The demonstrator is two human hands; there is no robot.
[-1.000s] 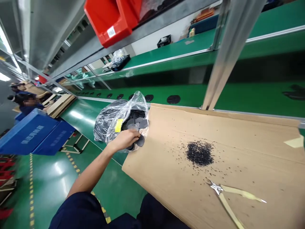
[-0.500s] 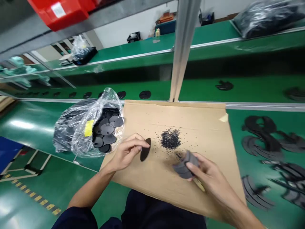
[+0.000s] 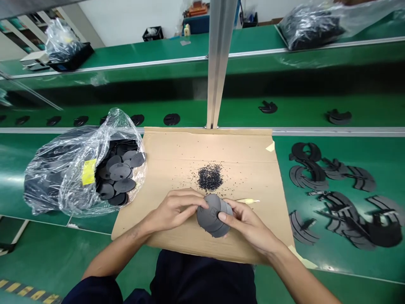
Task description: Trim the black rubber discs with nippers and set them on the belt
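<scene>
Over a sheet of brown cardboard (image 3: 240,160) both my hands meet on a small stack of dark grey round discs (image 3: 212,215). My left hand (image 3: 175,209) curls its fingers over the stack's left and top edge. My right hand (image 3: 245,221) grips the stack from the right, thumb lying on the top disc. Just beyond the discs lies a little heap of black crumbs (image 3: 209,177). A pale-handled tool (image 3: 248,201) peeks out behind my right hand.
A clear plastic bag (image 3: 79,169) with a yellow label, full of the same discs, lies open at the left. Black curved cut-offs (image 3: 335,198) are scattered on the green bench at the right. A metal post (image 3: 218,63) rises behind the cardboard; discs (image 3: 171,119) ride the far belt.
My left hand has carried its single disc from near the bag to the stack in my right hand. Both hands now close on the stack. My view has swung right.
</scene>
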